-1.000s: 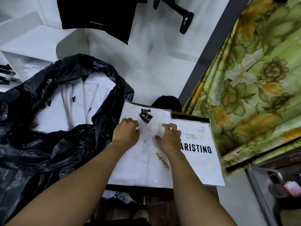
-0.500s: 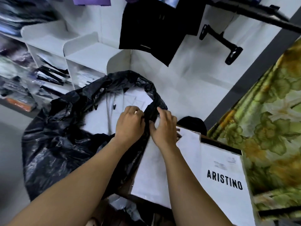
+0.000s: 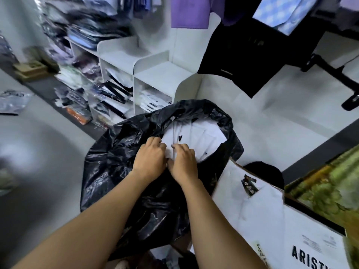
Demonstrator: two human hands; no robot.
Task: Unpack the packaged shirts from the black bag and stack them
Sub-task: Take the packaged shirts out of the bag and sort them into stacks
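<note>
A large black plastic bag (image 3: 124, 171) stands open in the middle, with several white packaged shirts (image 3: 206, 136) upright inside it. Both hands reach into its mouth side by side. My left hand (image 3: 150, 158) and my right hand (image 3: 183, 162) have their fingers curled over the top edge of a white packaged shirt in the bag; the fingertips are hidden behind the pack. To the right lies a stack of unpacked shirts: a white shirt pack with a black tag (image 3: 250, 206) beside a white ARISTINO pack (image 3: 310, 247).
White shelf cubbies (image 3: 155, 74) with packed clothes stand behind the bag. Dark and purple garments hang above on a black rail (image 3: 330, 68). A green floral curtain (image 3: 326, 187) hangs at the right. A dark round object (image 3: 266, 171) sits behind the stack. Grey floor lies to the left.
Both hands left the white shirt pack on the stack and moved left over the bag's rim into the bag. The view swung left and up.
</note>
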